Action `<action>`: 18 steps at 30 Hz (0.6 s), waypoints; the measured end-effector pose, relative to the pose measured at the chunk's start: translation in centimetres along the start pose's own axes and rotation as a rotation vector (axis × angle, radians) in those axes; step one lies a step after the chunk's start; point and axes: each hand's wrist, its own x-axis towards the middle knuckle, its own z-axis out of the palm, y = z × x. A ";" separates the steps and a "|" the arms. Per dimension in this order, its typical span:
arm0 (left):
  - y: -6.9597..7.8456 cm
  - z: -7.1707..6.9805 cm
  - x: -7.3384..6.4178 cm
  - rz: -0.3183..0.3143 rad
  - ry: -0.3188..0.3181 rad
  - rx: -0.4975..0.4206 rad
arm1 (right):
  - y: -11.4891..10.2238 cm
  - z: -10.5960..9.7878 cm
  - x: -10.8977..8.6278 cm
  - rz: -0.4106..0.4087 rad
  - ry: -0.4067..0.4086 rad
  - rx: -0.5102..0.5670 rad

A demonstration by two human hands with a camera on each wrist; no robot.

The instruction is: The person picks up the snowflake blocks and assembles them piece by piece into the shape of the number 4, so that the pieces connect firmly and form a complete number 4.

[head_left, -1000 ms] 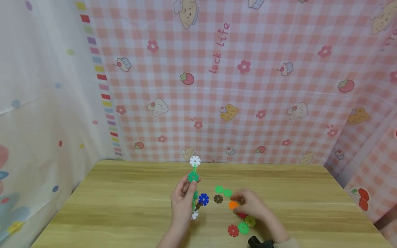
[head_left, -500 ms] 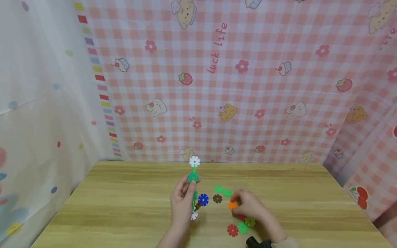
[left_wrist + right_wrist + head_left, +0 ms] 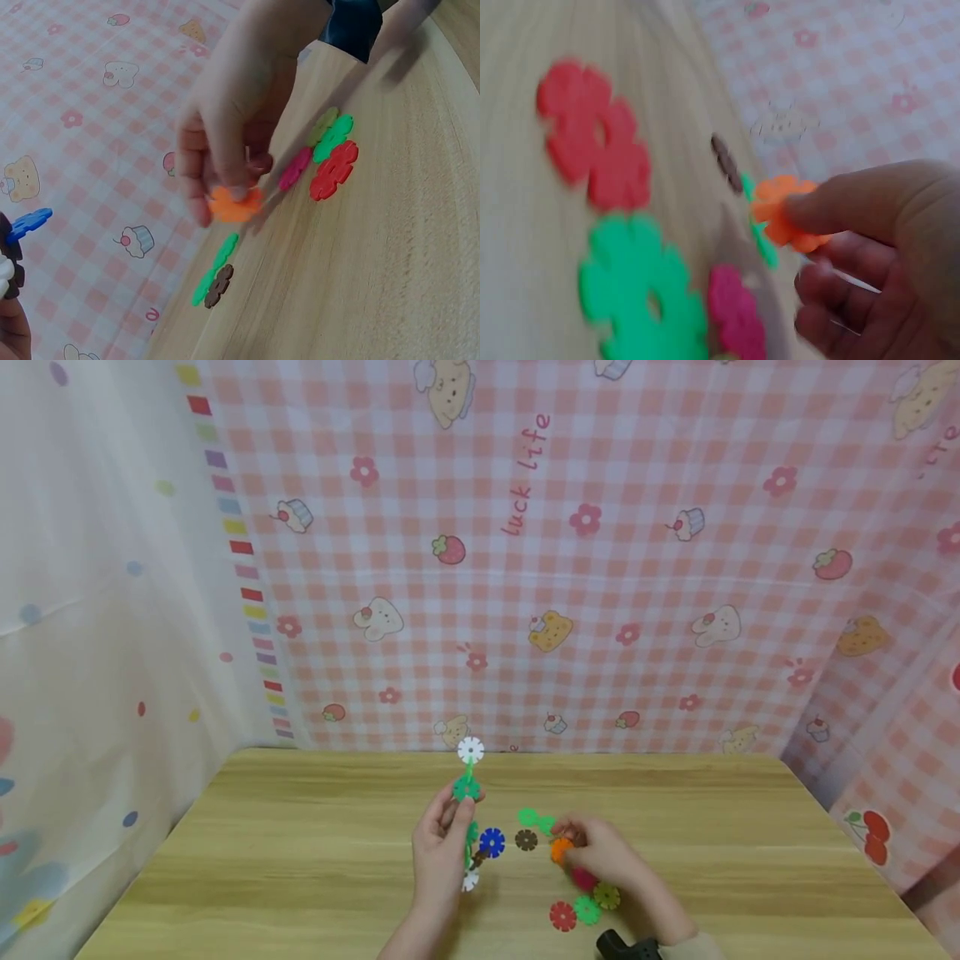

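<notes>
I have the left hand (image 3: 442,842) curled round an upright chain (image 3: 472,833) of interlocked, notched plastic discs, thumb against its teal-green disc (image 3: 467,787); a mid-length grip probably steadies it while leaving the white round plastic disc (image 3: 471,750) at the far end and the royal-blue round plastic disc (image 3: 492,842) on the right uncovered. To the chain's right, my right hand (image 3: 606,853) is closed to a pinch on a bright-orange notched plastic disc (image 3: 561,850), seemingly lifted off the pale wood-grain table (image 3: 300,860); thumb and finger take its right side, so the left slots are bare, handy for joining, I judge. Loose discs lie around that hand, brown (image 3: 527,840) on the far side, red (image 3: 563,916) on the near, likely spread for easy picking
</notes>
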 end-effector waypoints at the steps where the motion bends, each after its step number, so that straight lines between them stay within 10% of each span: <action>1: 0.0 0.0 0.0 -0.001 -0.003 -0.001 | -0.2 0.0 0.0 0.007 0.011 0.026; 11: 0.1 0.0 0.1 -0.006 -0.023 0.009 | -3.5 1.8 0.2 0.029 0.084 0.535; 18: 0.1 0.1 0.0 -0.016 -0.016 0.021 | -4.6 3.1 0.5 0.046 0.119 0.683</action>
